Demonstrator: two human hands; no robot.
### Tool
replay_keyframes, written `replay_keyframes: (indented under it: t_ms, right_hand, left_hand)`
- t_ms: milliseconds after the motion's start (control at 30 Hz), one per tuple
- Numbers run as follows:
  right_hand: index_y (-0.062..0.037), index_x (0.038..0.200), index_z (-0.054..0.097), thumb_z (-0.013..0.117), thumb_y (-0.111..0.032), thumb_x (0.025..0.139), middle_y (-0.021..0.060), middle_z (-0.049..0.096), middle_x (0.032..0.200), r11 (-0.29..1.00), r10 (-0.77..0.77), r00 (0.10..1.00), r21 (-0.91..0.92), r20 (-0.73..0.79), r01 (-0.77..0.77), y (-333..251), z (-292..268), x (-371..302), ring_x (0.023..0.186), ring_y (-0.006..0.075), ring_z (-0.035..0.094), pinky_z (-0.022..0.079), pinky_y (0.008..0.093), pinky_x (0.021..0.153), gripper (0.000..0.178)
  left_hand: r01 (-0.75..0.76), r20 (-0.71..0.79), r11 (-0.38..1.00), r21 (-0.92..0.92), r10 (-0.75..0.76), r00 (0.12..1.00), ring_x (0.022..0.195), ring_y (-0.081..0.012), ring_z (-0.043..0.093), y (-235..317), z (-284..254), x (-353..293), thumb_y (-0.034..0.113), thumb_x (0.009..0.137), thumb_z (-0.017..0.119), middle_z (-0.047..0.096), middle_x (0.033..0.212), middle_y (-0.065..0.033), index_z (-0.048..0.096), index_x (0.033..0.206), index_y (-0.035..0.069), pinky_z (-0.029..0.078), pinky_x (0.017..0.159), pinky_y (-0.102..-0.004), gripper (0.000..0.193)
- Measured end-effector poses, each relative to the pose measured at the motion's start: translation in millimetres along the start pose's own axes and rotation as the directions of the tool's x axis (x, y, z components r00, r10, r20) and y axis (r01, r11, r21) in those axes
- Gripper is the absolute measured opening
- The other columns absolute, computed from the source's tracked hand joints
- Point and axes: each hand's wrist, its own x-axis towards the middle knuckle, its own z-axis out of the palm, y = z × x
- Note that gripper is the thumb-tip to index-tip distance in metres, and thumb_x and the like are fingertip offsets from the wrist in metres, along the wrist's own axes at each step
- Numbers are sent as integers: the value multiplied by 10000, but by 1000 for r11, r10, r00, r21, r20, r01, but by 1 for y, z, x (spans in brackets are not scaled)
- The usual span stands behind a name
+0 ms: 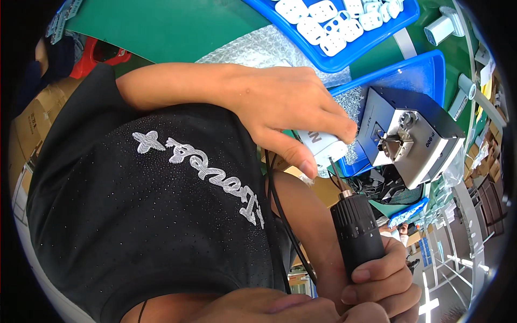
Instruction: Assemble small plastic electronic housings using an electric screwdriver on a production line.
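Observation:
My left hand reaches in from the upper left and is closed round a small white plastic housing with dark print on it. The thumb and fingers press on its sides and cover much of it. My right hand grips a black electric screwdriver, its fingers wrapped round the body. The screwdriver's thin bit points up at the lower end of the housing. Its tip meets that end or lies very close; I cannot tell which. A screw there is too small to make out.
A screw feeder stands beside a blue tray of loose screws. Another blue tray holds several white plastic covers. Bubble wrap lies on the green table. Black cables hang near my right forearm.

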Motion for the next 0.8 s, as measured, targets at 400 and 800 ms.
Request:
replay_keyframes:
  t_ms: [400,800]
  right_hand:
    - [-29,916,458,338,-833,839,16,410,544,719,-529,719,-687,-450,99,74,-72,60,395,133,366,331,292,375,817]
    - [-53,1104,541,520,-279,946,-30,487,726,974,-142,988,184,59,129,4,-38,11,569,138,516,450,348,585,277]
  left_hand:
    - [-4,6,1000,22,4,1000,679,-335,606,1,3,1,564,847,628,599,843,-141,591,1066,-41,470,551,-397,644]
    - [21,11,1000,13,-21,1000,666,-329,604,1,0,-3,568,853,623,592,816,-130,587,1062,-33,469,541,-393,638]
